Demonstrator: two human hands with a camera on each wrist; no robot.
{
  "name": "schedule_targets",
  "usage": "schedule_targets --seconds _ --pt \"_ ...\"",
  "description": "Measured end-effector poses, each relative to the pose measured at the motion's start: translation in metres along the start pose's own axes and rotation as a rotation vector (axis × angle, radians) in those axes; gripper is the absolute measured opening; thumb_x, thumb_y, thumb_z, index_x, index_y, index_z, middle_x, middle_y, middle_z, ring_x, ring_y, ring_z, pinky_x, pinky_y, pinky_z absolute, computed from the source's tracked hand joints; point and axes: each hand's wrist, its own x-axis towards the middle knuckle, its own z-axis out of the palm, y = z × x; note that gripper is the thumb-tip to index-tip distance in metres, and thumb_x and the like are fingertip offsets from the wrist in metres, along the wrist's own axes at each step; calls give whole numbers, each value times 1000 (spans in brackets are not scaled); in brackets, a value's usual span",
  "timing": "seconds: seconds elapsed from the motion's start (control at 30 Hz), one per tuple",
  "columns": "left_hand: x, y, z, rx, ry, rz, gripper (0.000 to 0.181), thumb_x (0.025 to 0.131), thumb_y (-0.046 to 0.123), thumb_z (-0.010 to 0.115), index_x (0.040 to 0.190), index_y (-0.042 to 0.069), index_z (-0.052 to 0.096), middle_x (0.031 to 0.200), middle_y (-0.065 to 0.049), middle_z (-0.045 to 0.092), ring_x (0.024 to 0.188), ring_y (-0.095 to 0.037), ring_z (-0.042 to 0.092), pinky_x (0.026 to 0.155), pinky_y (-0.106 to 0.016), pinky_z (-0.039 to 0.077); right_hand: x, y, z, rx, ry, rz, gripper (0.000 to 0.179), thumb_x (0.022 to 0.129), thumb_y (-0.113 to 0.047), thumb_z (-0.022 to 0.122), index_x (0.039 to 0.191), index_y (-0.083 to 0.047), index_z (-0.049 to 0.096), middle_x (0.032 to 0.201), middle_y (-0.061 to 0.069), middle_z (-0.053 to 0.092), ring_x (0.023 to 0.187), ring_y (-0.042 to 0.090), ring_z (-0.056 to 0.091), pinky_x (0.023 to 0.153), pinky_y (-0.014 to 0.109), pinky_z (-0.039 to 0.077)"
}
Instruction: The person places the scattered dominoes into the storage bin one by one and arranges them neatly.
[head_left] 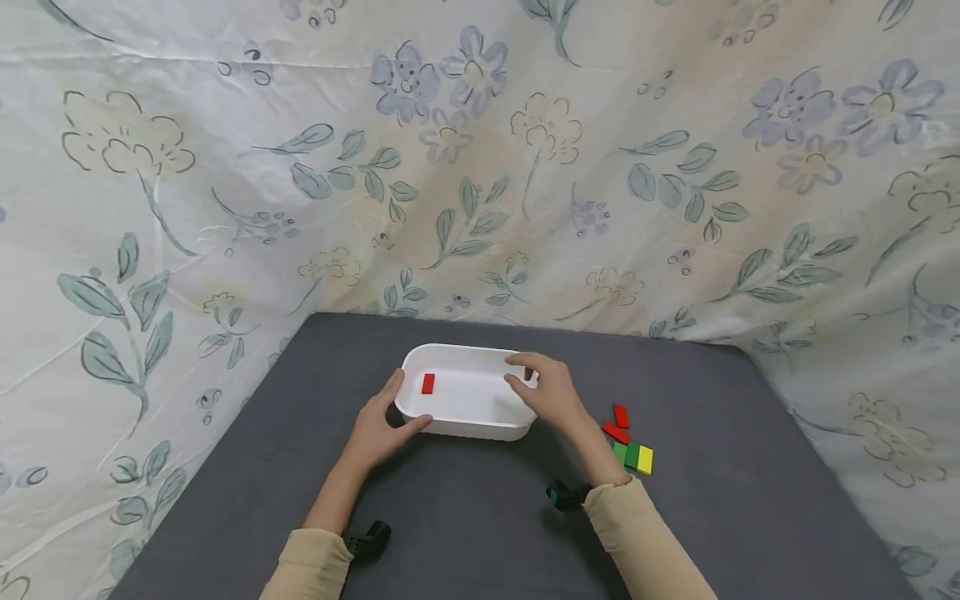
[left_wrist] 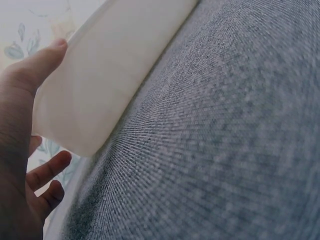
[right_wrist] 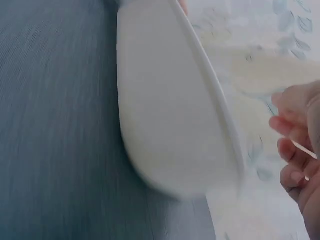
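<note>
A shallow white plastic tray with rounded corners stands on the dark cloth, and one flat red block lies inside toward its left end. My left hand holds the tray's left end, thumb at the front rim and fingers along the side. In the left wrist view, the thumb reaches the rim while the lower fingers hang beside the wall. Over the tray's right end is my right hand, thumb and fingers apart with nothing between them. The right wrist view has its loosely bent fingers beyond the rim.
Right of the tray, near my right forearm, lie two red blocks, green blocks and a yellow block. A dark grey cloth covers the table. Flower-patterned fabric hangs behind and at both sides.
</note>
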Motion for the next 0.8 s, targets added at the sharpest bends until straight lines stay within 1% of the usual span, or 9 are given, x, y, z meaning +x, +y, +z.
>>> schedule_targets --seconds 0.1,0.2,0.27,0.37,0.5,0.6,0.67,0.7,0.8 --pt "0 0 0 -9 -2 0 107 88 53 83 168 10 28 174 -11 29 160 -39 29 125 -69 22 -17 12 -22 -16 32 -3 24 93 -6 80 117 -3 79 95 11 74 72 26 57 60 28 41" --pt "0 0 1 -14 -7 -5 108 88 54 83 169 11 26 174 -11 28 160 -38 28 124 -68 23 -36 24 -43 -48 51 30 22 93 -7 80 115 -6 80 88 4 67 73 24 55 62 29 42" --pt "0 0 1 -12 -10 -7 109 88 54 83 169 11 26 175 -11 27 160 -38 28 124 -68 23 -48 33 -55 -77 62 56 22 93 -6 80 115 -8 80 87 2 66 72 24 54 62 29 41" --pt "2 -1 1 -11 -15 -12 109 88 55 83 170 11 25 175 -10 26 161 -38 27 125 -67 23 -66 48 -71 -118 68 82 23 93 -5 81 116 -10 79 86 0 63 64 17 49 58 28 40" --pt "5 -3 1 -8 -14 -7 109 88 56 82 169 10 25 175 -10 27 160 -39 27 124 -68 23 -87 71 -87 -155 82 124 26 92 -5 82 117 -9 79 87 0 63 61 11 42 56 26 37" --pt "7 -4 0 -7 -14 -5 109 88 56 82 169 11 25 175 -11 27 160 -40 27 124 -69 24 -103 87 -96 -179 83 167 28 91 -8 83 119 -8 79 89 2 63 67 11 42 59 27 35" --pt "8 -4 -1 -5 -19 -8 109 88 57 82 170 11 25 175 -10 26 160 -40 27 124 -69 24 -114 97 -101 -201 79 194 30 91 -11 84 120 -7 78 89 3 62 68 9 40 59 28 34" --pt "9 -4 -2 -6 -22 -8 109 88 56 82 170 12 25 175 -10 26 160 -40 27 124 -69 24 -118 102 -103 -207 78 211 32 91 -12 84 121 -6 77 89 3 61 67 8 39 58 27 34" --pt "10 -4 -4 -12 -29 -9 109 88 55 82 170 12 24 175 -10 26 160 -40 26 124 -69 24 -128 117 -110 -182 66 288 36 92 -16 85 125 -5 76 91 7 61 56 5 34 51 27 35"
